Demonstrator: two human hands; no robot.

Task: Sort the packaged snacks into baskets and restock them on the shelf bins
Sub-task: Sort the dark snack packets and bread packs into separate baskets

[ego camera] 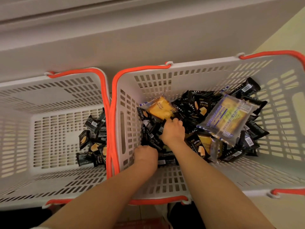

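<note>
Both hands, left hand (pixel 145 154) and right hand (pixel 173 129), grabbed black packs (pixel 153 138); the big clear pack (pixel 228 116) lay slanted, its long side running up-right.

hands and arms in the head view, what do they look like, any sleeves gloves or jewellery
Both are bare. The left hand and right hand wear no gloves, and no rings, watch or bracelet show on the parts in view. The forearms are uncovered along their whole visible length. Only at the bottom left edge does a sliver of pale fabric show, possibly a pushed-up sleeve, too little to tell.
</note>
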